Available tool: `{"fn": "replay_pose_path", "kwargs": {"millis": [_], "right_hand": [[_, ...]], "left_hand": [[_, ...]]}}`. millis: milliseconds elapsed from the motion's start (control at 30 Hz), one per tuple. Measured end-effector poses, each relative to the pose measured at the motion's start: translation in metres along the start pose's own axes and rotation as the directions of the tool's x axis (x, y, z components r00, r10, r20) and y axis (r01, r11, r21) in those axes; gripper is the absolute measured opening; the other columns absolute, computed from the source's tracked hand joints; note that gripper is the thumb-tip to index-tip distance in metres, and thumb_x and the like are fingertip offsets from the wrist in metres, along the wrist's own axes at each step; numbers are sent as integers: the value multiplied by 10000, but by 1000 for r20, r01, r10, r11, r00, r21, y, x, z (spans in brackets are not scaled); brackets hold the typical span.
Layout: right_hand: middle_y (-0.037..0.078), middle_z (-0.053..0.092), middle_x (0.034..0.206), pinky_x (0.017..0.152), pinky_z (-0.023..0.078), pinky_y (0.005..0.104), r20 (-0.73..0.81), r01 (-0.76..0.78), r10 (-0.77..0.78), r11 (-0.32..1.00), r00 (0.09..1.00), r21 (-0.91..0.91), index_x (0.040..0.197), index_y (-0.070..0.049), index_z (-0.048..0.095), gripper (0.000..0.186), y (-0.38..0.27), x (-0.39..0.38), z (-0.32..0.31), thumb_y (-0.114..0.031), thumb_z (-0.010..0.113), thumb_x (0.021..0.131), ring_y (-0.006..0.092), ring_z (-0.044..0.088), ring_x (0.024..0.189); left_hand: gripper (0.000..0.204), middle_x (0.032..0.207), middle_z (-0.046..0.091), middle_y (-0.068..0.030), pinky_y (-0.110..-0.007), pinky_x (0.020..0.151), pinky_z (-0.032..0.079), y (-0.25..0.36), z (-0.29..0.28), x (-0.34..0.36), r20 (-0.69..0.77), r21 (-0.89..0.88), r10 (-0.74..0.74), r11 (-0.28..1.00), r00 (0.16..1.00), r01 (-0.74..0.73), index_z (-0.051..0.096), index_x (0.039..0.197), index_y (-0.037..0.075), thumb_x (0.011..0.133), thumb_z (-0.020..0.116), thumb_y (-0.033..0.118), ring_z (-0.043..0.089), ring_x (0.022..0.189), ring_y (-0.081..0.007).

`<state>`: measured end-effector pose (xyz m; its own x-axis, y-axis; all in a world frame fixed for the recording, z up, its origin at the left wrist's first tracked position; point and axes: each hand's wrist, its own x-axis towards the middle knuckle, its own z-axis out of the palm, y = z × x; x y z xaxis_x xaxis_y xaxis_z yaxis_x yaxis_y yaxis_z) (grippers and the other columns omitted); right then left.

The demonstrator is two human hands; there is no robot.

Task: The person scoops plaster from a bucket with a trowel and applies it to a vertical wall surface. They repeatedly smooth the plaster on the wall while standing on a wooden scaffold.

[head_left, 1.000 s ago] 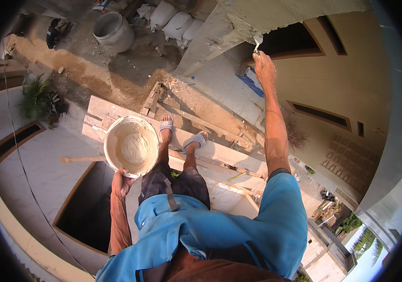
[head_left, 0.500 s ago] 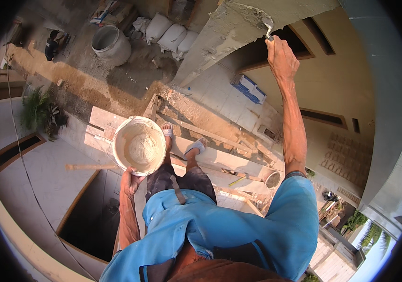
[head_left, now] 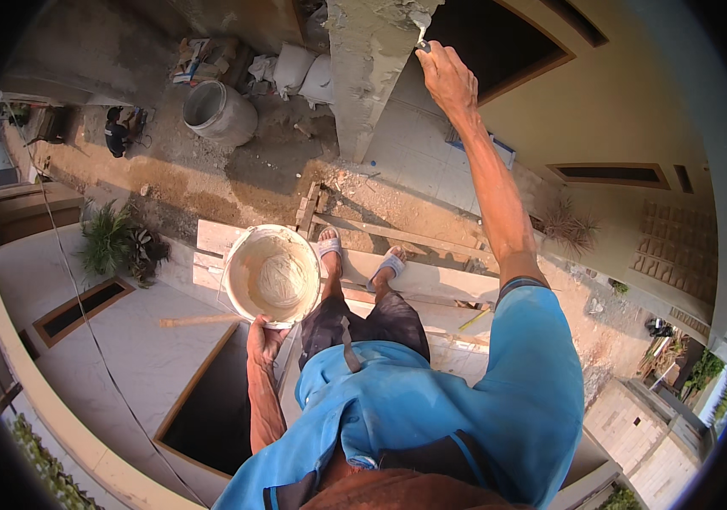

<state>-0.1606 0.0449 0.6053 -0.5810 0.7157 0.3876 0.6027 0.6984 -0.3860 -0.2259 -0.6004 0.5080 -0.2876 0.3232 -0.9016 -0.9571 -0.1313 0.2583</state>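
Note:
My left hand (head_left: 266, 342) grips the near rim of a pale bucket (head_left: 244, 270), its mouth tipped up towards me. Creamy, wet plaster (head_left: 285, 279) coats the bottom and the inner wall. Far up and to the right, my right hand (head_left: 451, 81) is closed around the dark handle of a small trowel (head_left: 421, 23). The trowel's metal blade meets the rough grey plaster of a column (head_left: 367, 76) near the top edge of the view.
I stand in sandals on wooden planks (head_left: 435, 280) raised above the ground. Below are a large drum (head_left: 220, 112), white sacks (head_left: 295, 70) and, farther left, a crouching person (head_left: 117, 133). A cable (head_left: 74, 280) hangs at left. A yellowish wall (head_left: 601, 110) rises at right.
The view has turned, so the column and both hands sit differently in it. My right hand with the trowel has shifted left and up; the bucket is still held in my left.

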Motion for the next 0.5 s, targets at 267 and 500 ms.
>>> {"fn": "replay_pose_path", "kwargs": {"millis": [267, 500], "right_hand": [[176, 694, 992, 812, 493, 516, 379, -37, 59, 997, 924, -65, 1030, -41, 729, 276, 77, -82, 100, -295, 628, 988, 388, 695, 929], [212, 718, 949, 810, 527, 496, 680, -726, 441, 658, 586, 199, 1037, -29, 666, 500, 55, -338, 12, -520, 601, 969, 397, 698, 915]], "left_hand": [[653, 1493, 505, -208, -662, 1101, 469, -46, 30, -42, 49, 19, 19, 1000, 999, -20, 403, 1477, -5, 844, 561, 8, 540, 1329, -431], [683, 1522, 468, -223, -661, 1117, 456, -95, 74, -55, 44, 35, -1, 999, 999, -1, 358, 1518, 10, 851, 510, 20, 488, 1377, -450]]}}
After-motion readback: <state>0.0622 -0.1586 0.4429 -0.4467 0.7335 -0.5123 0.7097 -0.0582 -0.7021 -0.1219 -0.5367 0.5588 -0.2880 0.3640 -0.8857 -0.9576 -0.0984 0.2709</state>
